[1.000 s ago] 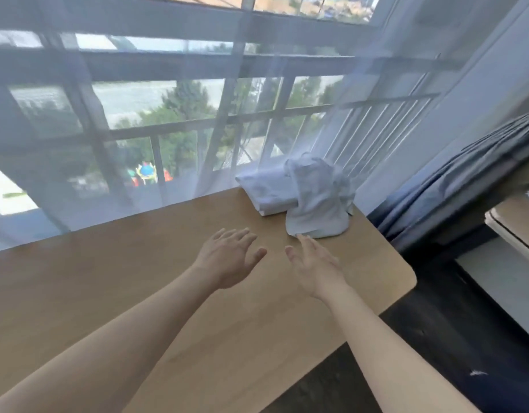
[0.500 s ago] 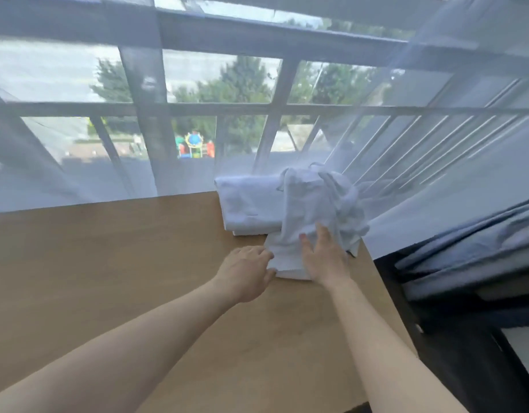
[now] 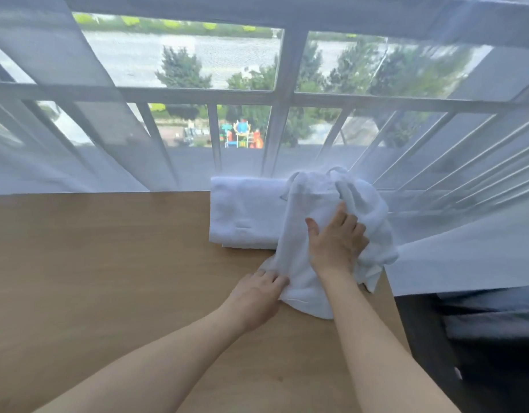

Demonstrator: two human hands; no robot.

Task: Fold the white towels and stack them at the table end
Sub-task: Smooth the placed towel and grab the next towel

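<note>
Crumpled white towel [image 3: 305, 234] right of centre frame, heaped at the far end of the wooden table [image 3: 108, 263], overlapping a folded towel [image 3: 245, 216] by the sheer curtain [image 3: 78, 144]. Right hand [image 3: 336, 242] lies flat on the heap, fingers spread. Left hand [image 3: 257, 296] at its near-left edge, fingers apparently pinching cloth; fingertips hidden.

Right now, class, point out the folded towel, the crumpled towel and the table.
folded towel [image 3: 245, 216], head view, flat top face.
crumpled towel [image 3: 305, 204], head view, upper drape.
table [image 3: 93, 263], head view, bare wooden top.
</note>
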